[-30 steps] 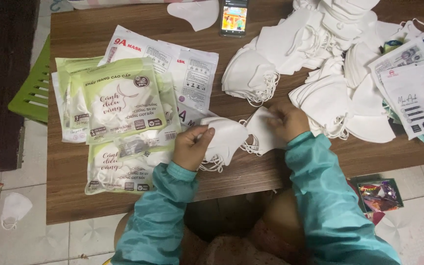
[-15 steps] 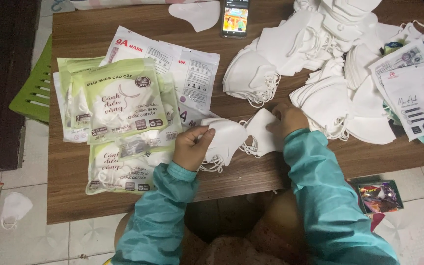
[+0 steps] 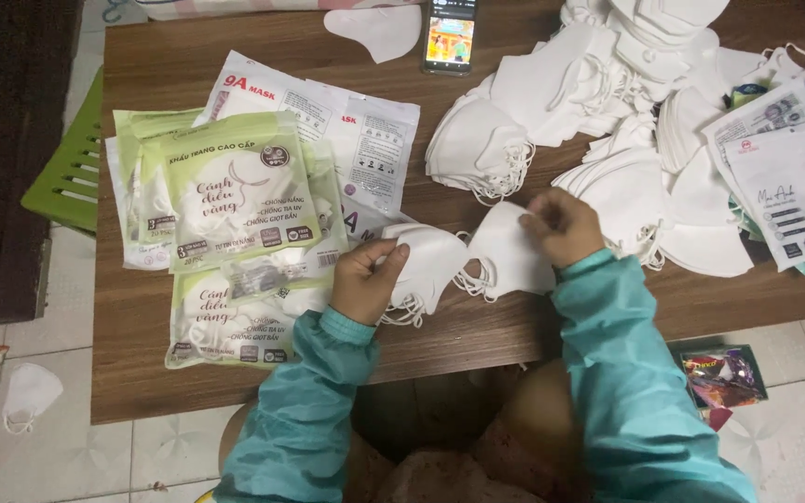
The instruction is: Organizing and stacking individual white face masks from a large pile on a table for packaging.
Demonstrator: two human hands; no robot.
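Masks (image 3: 505, 251) (near table edge (image 3: 458, 346)) in fingers (image 3: 393, 259)

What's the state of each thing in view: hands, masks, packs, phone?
left hand: closed on a small stack of white masks
right hand: pinching a single white mask
loose mask heap: unpacked, piled on the wooden table
green mask packs: filled, stacked flat
white pouches: flat under the packs
phone: screen lit
mask on the floor: dropped, lying flat
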